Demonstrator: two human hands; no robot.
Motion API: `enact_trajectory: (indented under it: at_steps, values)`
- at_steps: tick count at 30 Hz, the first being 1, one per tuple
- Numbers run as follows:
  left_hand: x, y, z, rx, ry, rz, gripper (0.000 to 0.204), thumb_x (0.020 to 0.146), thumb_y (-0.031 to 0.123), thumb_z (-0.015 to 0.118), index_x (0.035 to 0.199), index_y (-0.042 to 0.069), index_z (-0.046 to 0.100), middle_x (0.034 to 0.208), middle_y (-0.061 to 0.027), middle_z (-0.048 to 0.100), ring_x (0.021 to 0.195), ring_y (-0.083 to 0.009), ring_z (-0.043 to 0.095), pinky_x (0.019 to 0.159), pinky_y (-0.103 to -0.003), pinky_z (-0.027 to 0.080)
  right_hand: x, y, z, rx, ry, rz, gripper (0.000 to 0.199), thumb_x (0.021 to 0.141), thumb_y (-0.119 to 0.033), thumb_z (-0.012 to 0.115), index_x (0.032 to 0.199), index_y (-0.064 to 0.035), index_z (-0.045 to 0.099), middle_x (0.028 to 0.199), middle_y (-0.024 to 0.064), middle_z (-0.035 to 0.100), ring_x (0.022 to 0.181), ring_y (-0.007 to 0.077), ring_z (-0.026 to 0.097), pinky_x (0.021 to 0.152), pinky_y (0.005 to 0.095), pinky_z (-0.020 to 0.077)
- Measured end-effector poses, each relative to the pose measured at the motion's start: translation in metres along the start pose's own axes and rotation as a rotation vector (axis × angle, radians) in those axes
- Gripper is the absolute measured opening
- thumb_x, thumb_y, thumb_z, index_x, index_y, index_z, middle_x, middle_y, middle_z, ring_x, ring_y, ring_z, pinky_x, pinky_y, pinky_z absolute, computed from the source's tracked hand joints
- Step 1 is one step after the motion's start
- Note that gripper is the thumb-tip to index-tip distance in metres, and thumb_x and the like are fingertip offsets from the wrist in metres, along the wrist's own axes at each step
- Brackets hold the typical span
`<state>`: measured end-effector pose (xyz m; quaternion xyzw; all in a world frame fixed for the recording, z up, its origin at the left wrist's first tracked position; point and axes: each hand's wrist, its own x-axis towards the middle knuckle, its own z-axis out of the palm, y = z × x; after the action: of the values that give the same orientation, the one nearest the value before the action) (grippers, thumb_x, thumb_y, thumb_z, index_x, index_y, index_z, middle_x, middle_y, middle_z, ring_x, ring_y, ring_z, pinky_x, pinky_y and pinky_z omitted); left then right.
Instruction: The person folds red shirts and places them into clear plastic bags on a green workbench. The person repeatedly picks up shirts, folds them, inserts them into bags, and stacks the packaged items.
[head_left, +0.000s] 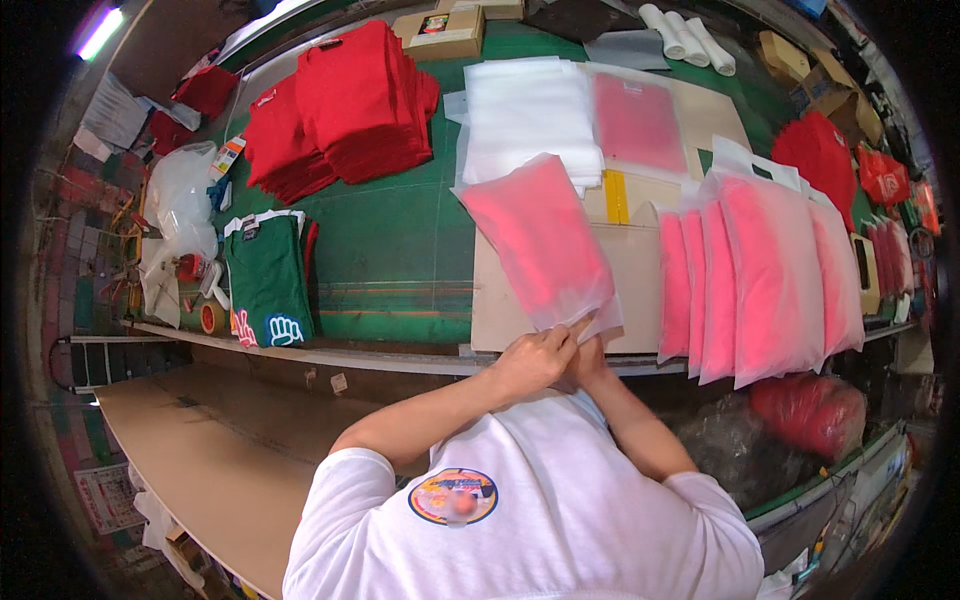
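Both my hands are at the near end of a frosted plastic bag (540,240) with a folded red garment showing pink through it. My left hand (538,358) pinches the bag's near edge, its fingers closed. Right beside it, my right hand (588,362) is closed on the same edge, partly hidden behind the left one. The bag lies tilted over a beige board (490,310), its far end touching a stack of white frosted bags (525,115). Another filled bag (640,120) lies flat to the right of that stack.
Several filled bags (775,270) lean in a row at the right. Red folded shirts (365,100) are piled at the far left, with a green shirt (265,280) nearer. White rolls (690,38) lie at the back. The green table's front edge (400,360) runs before me.
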<state>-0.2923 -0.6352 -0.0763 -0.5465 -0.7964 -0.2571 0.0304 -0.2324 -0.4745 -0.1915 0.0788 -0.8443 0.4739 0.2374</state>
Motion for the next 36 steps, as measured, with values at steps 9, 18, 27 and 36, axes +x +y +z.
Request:
enact_trajectory:
  at_steps: [9,18,27,36]
  values:
    - [0.017,-0.033,-0.036,-0.203,0.052,0.018,0.036,0.094,0.026,0.064,0.121,0.003,0.066,0.109,-0.0145,0.064,0.089,-0.0330,0.067,0.073,-0.043,0.058,0.036,0.007,0.017,-0.195,-0.267,-0.064,0.049,0.092,-0.028,0.060,0.135,-0.0047,0.060,0.142,0.0217,0.055,0.140,0.0437,0.043,0.120,0.0613,0.0270]
    - [0.012,-0.126,-0.012,0.230,-0.109,-0.174,0.055,0.104,0.042,0.050,0.152,0.017,0.049,0.159,-0.0154,0.041,0.147,-0.0406,0.033,0.117,-0.066,0.023,0.082,-0.019,-0.010,-0.642,-0.289,-0.225,0.056,0.079,-0.038,0.071,0.121,-0.0016,0.068,0.151,0.0269,0.046,0.145,0.0462,0.038,0.118,0.0710,0.0209]
    - [0.032,-0.165,0.001,0.140,-0.126,-0.296,0.058,0.106,0.046,0.043,0.158,0.023,0.042,0.167,-0.0188,0.027,0.153,-0.0447,0.024,0.122,-0.068,0.014,0.068,0.037,-0.002,-0.561,-0.267,-0.002,0.070,0.081,-0.044,0.075,0.140,-0.0105,0.059,0.158,0.0257,0.036,0.149,0.0523,0.026,0.120,0.0689,0.0190]
    - [0.023,-0.184,0.023,0.326,-0.109,-0.297,0.067,0.102,0.056,0.046,0.159,0.023,0.040,0.166,-0.0202,0.026,0.151,-0.0493,0.022,0.122,-0.067,0.012,0.108,0.013,0.013,-0.681,-0.040,0.130,0.076,0.085,-0.052,0.071,0.148,-0.0159,0.052,0.151,0.0287,0.043,0.145,0.0508,0.034,0.118,0.0688,0.0217]
